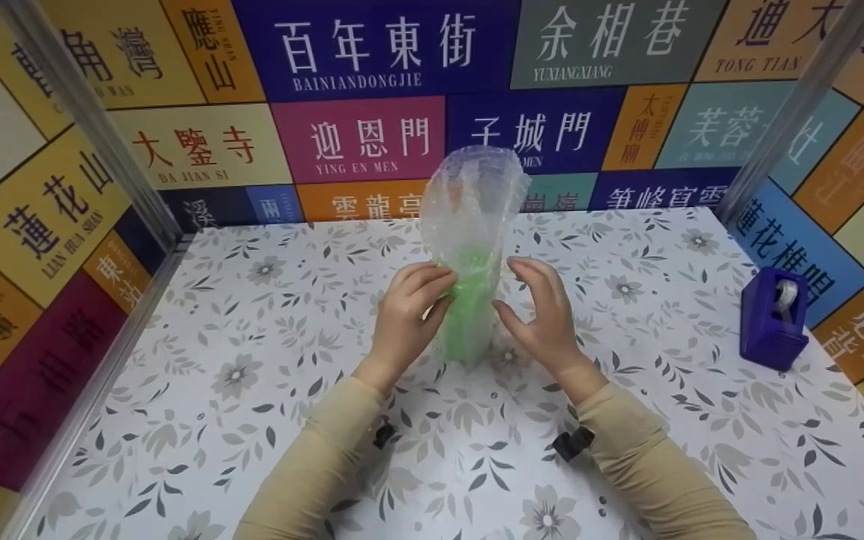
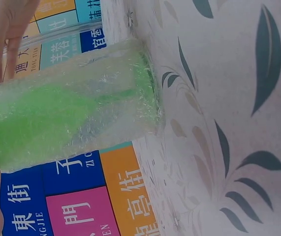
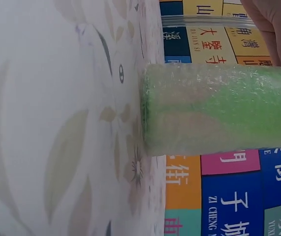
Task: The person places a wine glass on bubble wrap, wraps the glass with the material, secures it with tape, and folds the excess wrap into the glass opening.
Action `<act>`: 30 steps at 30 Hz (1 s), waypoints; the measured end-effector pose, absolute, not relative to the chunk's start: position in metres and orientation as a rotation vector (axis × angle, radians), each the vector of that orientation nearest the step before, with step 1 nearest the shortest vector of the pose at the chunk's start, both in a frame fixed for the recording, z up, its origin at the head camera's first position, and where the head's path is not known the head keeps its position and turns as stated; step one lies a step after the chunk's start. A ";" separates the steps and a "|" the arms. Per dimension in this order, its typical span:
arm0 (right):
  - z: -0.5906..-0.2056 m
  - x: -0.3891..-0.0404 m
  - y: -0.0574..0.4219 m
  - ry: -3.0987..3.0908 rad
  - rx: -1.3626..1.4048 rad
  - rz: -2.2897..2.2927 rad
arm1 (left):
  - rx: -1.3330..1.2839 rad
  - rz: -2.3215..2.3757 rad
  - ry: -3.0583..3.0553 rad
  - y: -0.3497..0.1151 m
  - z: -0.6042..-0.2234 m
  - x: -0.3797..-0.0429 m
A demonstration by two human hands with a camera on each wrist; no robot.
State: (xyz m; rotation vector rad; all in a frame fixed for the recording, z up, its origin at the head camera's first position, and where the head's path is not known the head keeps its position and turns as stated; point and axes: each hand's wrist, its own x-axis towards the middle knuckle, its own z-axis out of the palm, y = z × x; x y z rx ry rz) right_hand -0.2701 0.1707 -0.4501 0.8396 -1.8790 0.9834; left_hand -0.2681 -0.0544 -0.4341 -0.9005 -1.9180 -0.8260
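Observation:
A green goblet (image 3: 258,105) stands upright on the table inside clear bubble wrap (image 1: 471,187). Its bowl, stem and foot show through the film in the wrist views. Above the goblet, the wrap rises as a loose, open sleeve. My left hand (image 1: 413,300) pinches the wrap's left side at about the height of the bowl. On the other side, my right hand (image 1: 541,311) is held with fingers spread and bent, fingertips close beside the wrap and nothing in its grasp.
A purple tape dispenser (image 1: 775,319) with a roll of clear tape stands at the table's right edge. The table (image 1: 289,450) has a leaf-patterned cover. Panels with large printed characters (image 1: 357,49) close off the back and sides.

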 end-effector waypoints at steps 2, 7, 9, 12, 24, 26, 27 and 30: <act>-0.447 -0.271 0.171 -1.818 0.879 0.891 | -0.898 -0.825 -1.920 -0.054 -0.434 -0.268; -0.440 -0.272 0.167 -1.795 0.963 0.758 | -0.894 -0.822 -1.919 -0.054 -0.433 -0.268; -0.439 -0.273 0.165 -1.821 0.972 0.737 | -0.896 -0.823 -1.920 -0.054 -0.433 -0.268; -0.437 -0.274 0.163 -1.857 0.982 0.735 | -0.898 -0.825 -1.924 -0.054 -0.433 -0.267; -0.432 -0.272 0.157 -1.968 0.968 0.675 | -0.926 -0.845 -1.902 -0.052 -0.434 -0.268; -0.432 -0.272 0.156 -1.986 0.965 0.660 | -0.927 -0.844 -1.902 -0.052 -0.434 -0.268; -0.432 -0.272 0.155 -1.993 0.963 0.653 | -0.925 -0.843 -1.903 -0.052 -0.434 -0.268; -0.432 -0.273 0.154 -2.005 0.958 0.643 | -0.923 -0.845 -1.905 -0.053 -0.434 -0.268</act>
